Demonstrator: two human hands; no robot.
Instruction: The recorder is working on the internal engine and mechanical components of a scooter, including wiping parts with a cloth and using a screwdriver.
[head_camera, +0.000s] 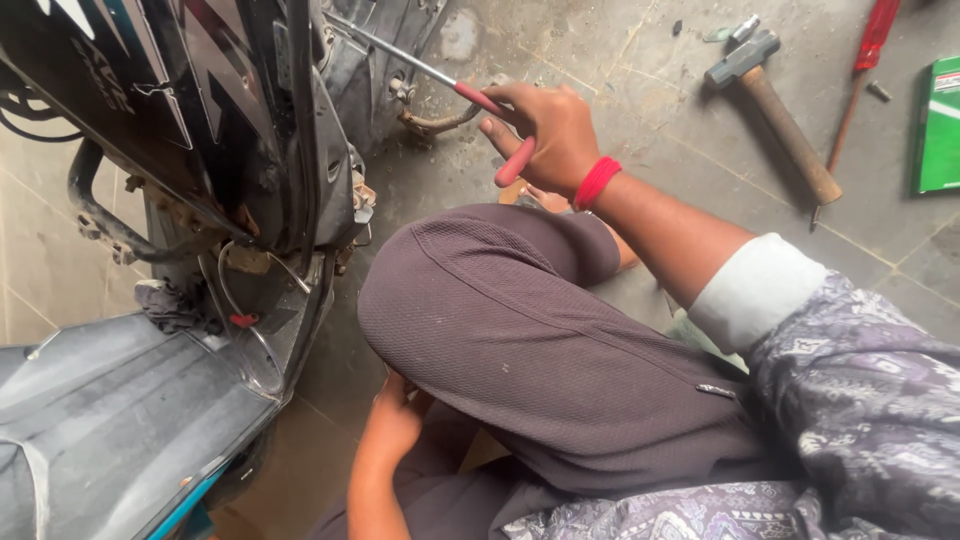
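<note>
A dark scooter (200, 200) stands on your left, its panels blocking much of the view. Your bent knee (500, 310) sits in the middle and hides part of your left hand (395, 420), so you cannot tell if it grips anything. Your right hand (550, 135) is wrapped tight around the red handle of a long screwdriver (470, 100). Its thin metal shaft points up into the scooter. On the floor to the right lie a hammer (775, 110), another red screwdriver (865, 70) and a green box (940, 125).
</note>
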